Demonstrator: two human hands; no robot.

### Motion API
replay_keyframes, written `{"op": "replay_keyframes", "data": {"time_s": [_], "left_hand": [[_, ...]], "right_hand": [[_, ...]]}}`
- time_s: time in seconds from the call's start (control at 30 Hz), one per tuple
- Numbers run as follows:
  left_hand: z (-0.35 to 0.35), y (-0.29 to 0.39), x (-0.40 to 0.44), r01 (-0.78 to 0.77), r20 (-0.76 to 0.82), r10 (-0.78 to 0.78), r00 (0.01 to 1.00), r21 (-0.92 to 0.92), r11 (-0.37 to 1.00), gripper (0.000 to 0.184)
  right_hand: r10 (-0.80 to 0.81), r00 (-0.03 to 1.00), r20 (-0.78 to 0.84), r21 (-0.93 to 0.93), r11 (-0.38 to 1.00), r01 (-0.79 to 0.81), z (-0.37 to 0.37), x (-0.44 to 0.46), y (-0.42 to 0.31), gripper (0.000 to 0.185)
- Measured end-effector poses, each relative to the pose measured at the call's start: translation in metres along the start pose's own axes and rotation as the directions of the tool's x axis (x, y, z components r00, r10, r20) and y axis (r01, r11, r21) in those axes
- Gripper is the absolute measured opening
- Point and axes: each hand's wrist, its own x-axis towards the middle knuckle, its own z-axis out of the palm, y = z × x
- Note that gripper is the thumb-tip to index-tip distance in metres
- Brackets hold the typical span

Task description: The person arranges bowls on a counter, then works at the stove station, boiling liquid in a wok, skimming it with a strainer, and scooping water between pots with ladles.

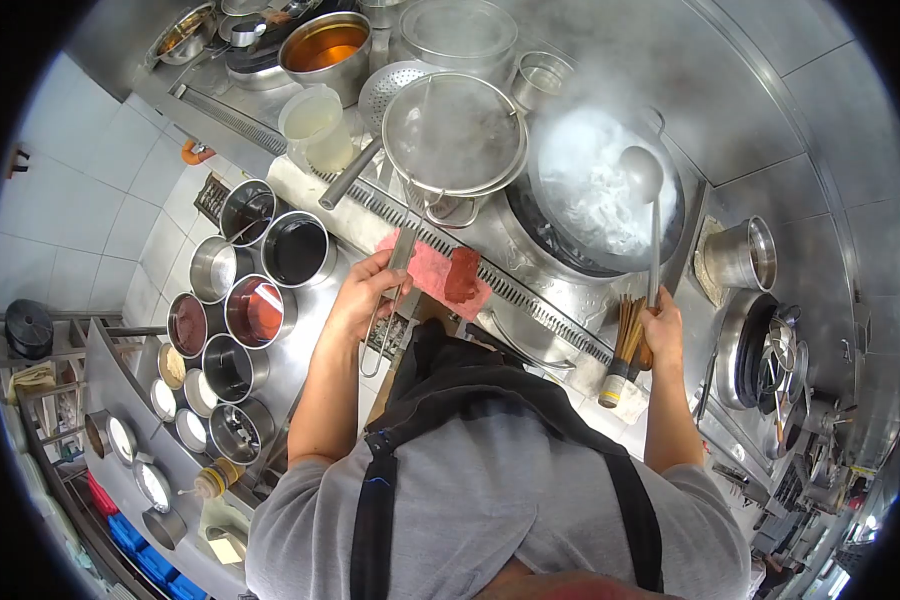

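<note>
By the stove [500, 240], left hand [368, 291] holds a metal tool [403, 250], right hand [661, 328] a likely stiff ladle [642, 176], best gripped at shaft-end [654, 288].

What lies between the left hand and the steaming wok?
The head view shows a pink cloth, a slotted strip and steel countertop between the left hand and wok.

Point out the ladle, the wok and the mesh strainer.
Ladle [641, 174]: head view, on its bowl.
Wok [582, 248]: head view, on its inner wall.
Mesh strainer [452, 135]: head view, on its mesh.
</note>
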Motion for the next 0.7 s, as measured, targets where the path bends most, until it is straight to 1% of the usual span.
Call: {"op": "replay_keyframes", "data": {"time_s": [0.03, 0.07, 0.1, 0.13, 0.2, 0.23, 0.27, 0.33, 0.37, 0.43, 0.47, 0.53, 0.57, 0.6, 0.67, 0.7], "left_hand": [[-0.001, -0.001, 0.000, 0.002, 0.002, -0.002, 1.000, 0.000, 1.000, 0.022], [-0.002, -0.002, 0.000, 0.001, -0.005, -0.001, 1.000, -0.047, 0.999, 0.025], [-0.003, -0.003, 0.000, 0.000, -0.010, -0.001, 1.000, -0.094, 0.996, 0.030], [-0.004, -0.004, 0.000, 0.004, -0.004, -0.005, 1.000, -0.093, 0.996, 0.030], [-0.008, -0.004, -0.003, 0.029, -0.141, -0.050, 0.989, -0.150, 0.988, 0.041], [-0.016, -0.009, -0.001, 0.026, -0.108, -0.045, 0.993, -0.167, 0.986, 0.046], [-0.019, -0.015, 0.002, 0.028, -0.107, -0.046, 0.993, -0.166, 0.986, 0.046], [-0.026, -0.027, 0.007, 0.014, -0.198, -0.048, 0.979, -0.170, 0.985, 0.042], [-0.030, -0.035, 0.010, 0.010, -0.199, -0.045, 0.979, -0.170, 0.985, 0.042], [-0.039, -0.058, 0.016, 0.077, -0.263, -0.067, 0.962, 0.029, 0.997, 0.041], [-0.044, -0.073, 0.019, 0.073, -0.261, -0.065, 0.963, 0.024, 0.997, 0.041], [-0.049, -0.093, 0.019, 0.150, -0.272, -0.117, 0.955, 0.104, 0.983, 0.036], [-0.046, -0.096, 0.015, 0.141, -0.255, -0.105, 0.961, 0.127, 0.982, 0.030], [-0.040, -0.105, 0.017, 0.138, -0.256, -0.105, 0.961, 0.118, 0.983, 0.030], [-0.032, -0.124, 0.025, 0.134, -0.288, -0.047, 0.957, 0.293, 0.947, 0.026], [-0.033, -0.131, 0.029, 0.156, -0.258, -0.054, 0.965, 0.396, 0.905, 0.032]], "right_hand": [[0.003, 1.000, -0.001, -0.001, 1.000, -0.003, -0.002, -0.001, -0.004, 0.059], [0.126, 0.978, 0.165, 0.245, 0.956, -0.165, -0.006, -0.005, -0.017, 0.055], [0.198, 0.916, 0.348, 0.443, 0.827, -0.347, -0.009, -0.008, -0.030, 0.051], [0.205, 0.916, 0.344, 0.442, 0.826, -0.350, -0.012, -0.011, -0.041, 0.051], [0.238, 0.853, 0.465, 0.639, 0.576, -0.509, -0.016, -0.016, -0.062, 0.043], [0.210, 0.870, 0.446, 0.718, 0.496, -0.487, -0.017, -0.017, -0.072, 0.041], [0.211, 0.870, 0.446, 0.718, 0.495, -0.488, -0.018, -0.017, -0.075, 0.041], [0.226, 0.873, 0.433, 0.816, 0.313, -0.486, -0.019, -0.014, -0.079, 0.043], [0.222, 0.874, 0.433, 0.817, 0.314, -0.484, -0.019, -0.014, -0.082, 0.043], [0.187, 0.871, 0.454, 0.846, 0.214, -0.488, -0.021, -0.011, -0.086, 0.045], [0.185, 0.873, 0.451, 0.847, 0.219, -0.484, -0.024, -0.011, -0.090, 0.045], [0.150, 0.899, 0.412, 0.869, 0.232, -0.437, -0.031, -0.010, -0.103, 0.046], [0.147, 0.899, 0.412, 0.867, 0.240, -0.436, -0.037, -0.008, -0.110, 0.046], [0.113, 0.897, 0.427, 0.864, 0.240, -0.442, -0.043, -0.006, -0.118, 0.045], [0.073, 0.893, 0.445, 0.857, 0.253, -0.448, -0.053, -0.002, -0.130, 0.045], [-0.004, 0.887, 0.462, 0.864, 0.228, -0.449, -0.057, 0.001, -0.134, 0.047]]}}
